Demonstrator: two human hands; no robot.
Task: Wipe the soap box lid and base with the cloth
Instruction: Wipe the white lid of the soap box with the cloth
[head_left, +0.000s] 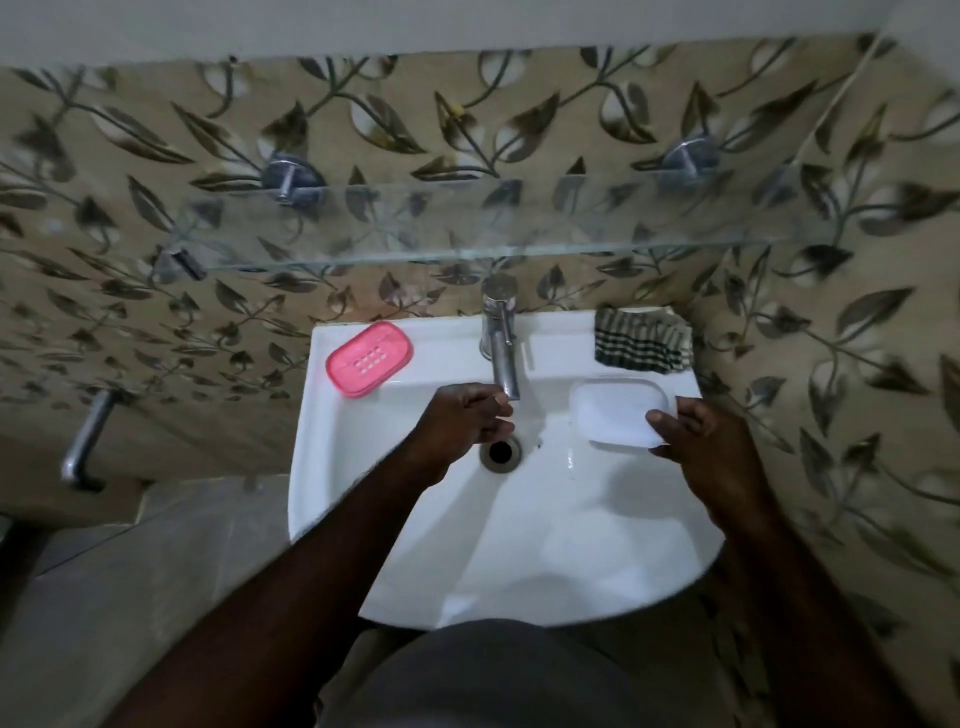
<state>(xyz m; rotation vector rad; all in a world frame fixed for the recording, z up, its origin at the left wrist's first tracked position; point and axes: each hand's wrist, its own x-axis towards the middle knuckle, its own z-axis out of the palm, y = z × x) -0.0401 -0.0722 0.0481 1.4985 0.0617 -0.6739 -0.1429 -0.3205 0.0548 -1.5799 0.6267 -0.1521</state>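
The pink soap box base (369, 358), with a slotted middle, lies on the back left ledge of the white sink (395, 545). My right hand (698, 441) holds the translucent white lid (618, 410) by its near right corner, over the right side of the basin. A checked cloth (643, 340) lies folded on the back right ledge, just behind the lid. My left hand (467, 418) hovers under the tap's spout above the drain, fingers curled with nothing in them.
A chrome tap (500, 338) stands at the back centre of the sink, its spout over the drain (500, 451). A glass shelf (467, 223) juts from the leaf-patterned wall above. A metal pipe (85, 441) sticks out at lower left.
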